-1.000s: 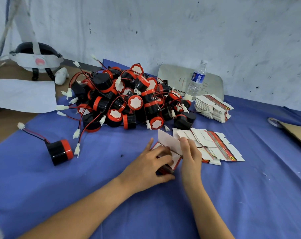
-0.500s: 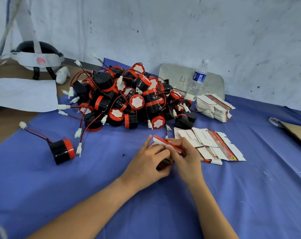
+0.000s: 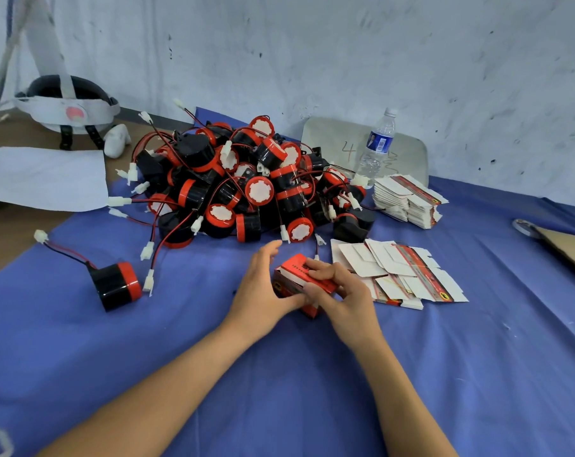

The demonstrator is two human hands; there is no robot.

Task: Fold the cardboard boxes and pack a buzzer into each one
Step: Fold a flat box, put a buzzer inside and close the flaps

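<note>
Box (image 3: 304,280) flap folded shut; left hand (image 3: 263,291) fingers lifted.

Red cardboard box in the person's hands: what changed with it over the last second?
The white flap that stood open was folded down, so the small red cardboard box now looks closed. The right hand moved onto it and grips its top; the left hand lifted its fingers off. The pile of black-and-red buzzers, the lone buzzer and the flat box blanks stayed put.
</note>
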